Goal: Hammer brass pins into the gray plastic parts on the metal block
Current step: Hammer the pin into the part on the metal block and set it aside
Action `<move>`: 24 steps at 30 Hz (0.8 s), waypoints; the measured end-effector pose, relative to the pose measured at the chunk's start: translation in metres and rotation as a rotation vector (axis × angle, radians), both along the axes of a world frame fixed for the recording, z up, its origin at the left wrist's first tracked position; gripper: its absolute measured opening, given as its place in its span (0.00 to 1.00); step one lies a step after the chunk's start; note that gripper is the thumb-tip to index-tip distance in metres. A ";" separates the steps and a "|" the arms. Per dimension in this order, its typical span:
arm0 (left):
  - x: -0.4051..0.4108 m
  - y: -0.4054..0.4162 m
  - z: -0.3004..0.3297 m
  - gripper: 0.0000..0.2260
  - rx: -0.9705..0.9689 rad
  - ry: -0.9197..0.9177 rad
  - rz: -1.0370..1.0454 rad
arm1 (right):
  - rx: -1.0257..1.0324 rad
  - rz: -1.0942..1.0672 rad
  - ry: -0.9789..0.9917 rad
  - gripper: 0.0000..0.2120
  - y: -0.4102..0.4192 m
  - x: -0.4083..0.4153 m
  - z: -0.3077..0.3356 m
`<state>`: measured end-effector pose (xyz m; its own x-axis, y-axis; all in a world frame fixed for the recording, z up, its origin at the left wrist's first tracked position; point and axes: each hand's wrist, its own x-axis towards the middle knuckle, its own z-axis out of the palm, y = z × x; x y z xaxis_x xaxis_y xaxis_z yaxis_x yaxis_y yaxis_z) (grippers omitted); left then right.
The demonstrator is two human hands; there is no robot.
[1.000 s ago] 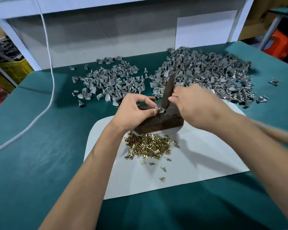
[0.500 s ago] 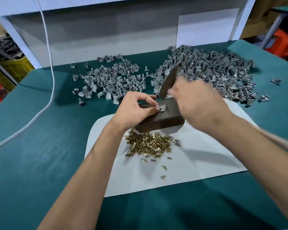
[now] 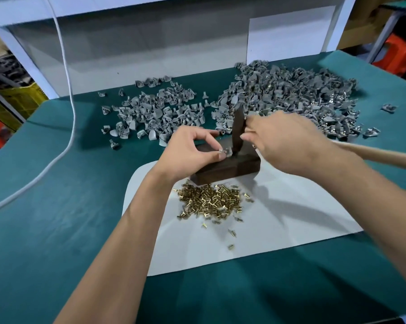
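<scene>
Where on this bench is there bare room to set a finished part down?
Bare green mat left of the white sheet, up to the cable; also the sheet's near right. Crowded: both gray part piles behind the metal block, brass pins before it.

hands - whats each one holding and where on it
The left hand pinches a small gray part between thumb and fingertip on the metal block. The right hand grips the hammer near its head.

I see bare white mat [image 3: 290, 232] right of the brass pins [image 3: 211, 202]; gray parts [image 3: 286, 97] crowd behind the block [image 3: 227, 169].
</scene>
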<state>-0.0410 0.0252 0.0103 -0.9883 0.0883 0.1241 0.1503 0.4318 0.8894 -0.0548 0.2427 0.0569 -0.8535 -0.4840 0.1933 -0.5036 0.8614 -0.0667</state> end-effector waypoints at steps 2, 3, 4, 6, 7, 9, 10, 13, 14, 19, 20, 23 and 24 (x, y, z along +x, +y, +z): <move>0.000 -0.002 -0.001 0.05 0.009 -0.023 0.006 | -0.182 -0.014 -0.033 0.10 0.008 -0.002 0.005; 0.000 -0.003 -0.001 0.05 0.012 -0.021 0.008 | -0.261 -0.016 -0.043 0.09 0.011 -0.003 0.007; 0.000 -0.003 -0.001 0.06 0.007 -0.014 0.008 | -0.293 -0.015 -0.040 0.09 0.014 -0.004 0.010; -0.001 -0.003 -0.001 0.06 0.001 -0.007 0.000 | -0.287 -0.003 -0.015 0.08 0.017 -0.005 0.017; -0.001 -0.003 -0.002 0.05 0.005 -0.012 -0.006 | -0.278 0.005 0.008 0.09 0.016 -0.004 0.019; -0.002 -0.004 -0.004 0.05 0.019 -0.027 -0.007 | -0.300 0.025 0.063 0.09 0.009 0.003 0.020; -0.002 -0.004 -0.004 0.05 0.026 -0.037 -0.001 | -0.308 0.032 0.066 0.10 0.003 0.007 0.018; -0.001 -0.003 -0.004 0.07 0.074 -0.051 0.000 | -0.110 0.023 -0.070 0.11 -0.015 0.014 0.006; -0.001 -0.003 -0.004 0.07 0.085 -0.052 -0.003 | -0.045 0.016 -0.097 0.12 -0.018 0.014 0.006; -0.002 -0.004 -0.005 0.05 0.060 -0.065 0.014 | -0.242 0.020 0.116 0.12 -0.013 0.007 0.019; -0.003 -0.004 -0.005 0.05 0.057 -0.062 0.013 | -0.267 0.012 0.126 0.12 -0.015 0.009 0.018; 0.000 -0.004 -0.004 0.06 0.093 -0.057 -0.007 | -0.064 0.005 -0.025 0.11 -0.018 0.013 0.000; 0.000 -0.004 -0.004 0.07 0.091 -0.052 -0.014 | -0.092 0.010 -0.069 0.10 -0.013 0.012 -0.003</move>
<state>-0.0406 0.0213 0.0067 -0.9924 0.0923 0.0810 0.1083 0.3469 0.9316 -0.0425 0.2293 0.0538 -0.8617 -0.4751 0.1781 -0.5032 0.8451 -0.1806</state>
